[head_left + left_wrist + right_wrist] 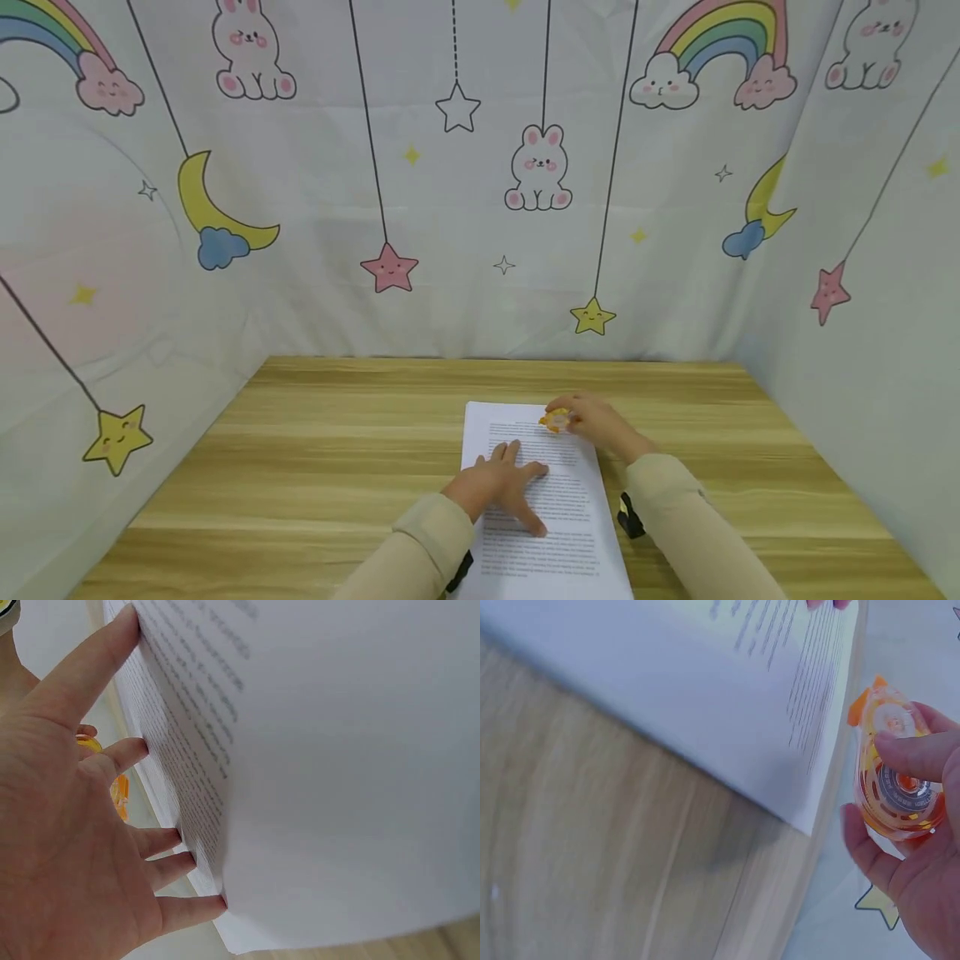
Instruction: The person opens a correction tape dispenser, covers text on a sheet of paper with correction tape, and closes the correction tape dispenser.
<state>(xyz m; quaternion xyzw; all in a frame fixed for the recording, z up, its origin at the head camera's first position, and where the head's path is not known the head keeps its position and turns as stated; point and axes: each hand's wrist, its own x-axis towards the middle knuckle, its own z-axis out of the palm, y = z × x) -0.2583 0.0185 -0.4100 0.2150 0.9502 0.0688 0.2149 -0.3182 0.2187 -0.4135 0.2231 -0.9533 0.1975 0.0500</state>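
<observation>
A printed sheet (555, 562), on top of what looks like a stack of paper, lies on the table. My left hand (504, 486) rests on its text with the fingers spread; the left wrist view shows the fingertips (180, 836) right at the page. Over the sheet's far right corner, my right hand (600, 423) holds an orange, see-through correction tape dispenser (900, 769). In the right wrist view the thumb (915, 754) lies across its flat side, while the orange tip points away from the palm. The round tape reel shows through the casing.
The wood-grain table (337, 467) spreads to both sides of the paper. A white cloth (465, 317) with rabbits, stars and rainbows hangs around its back and sides. Black straps (630, 517) sit at the wrists below beige sleeves (697, 525).
</observation>
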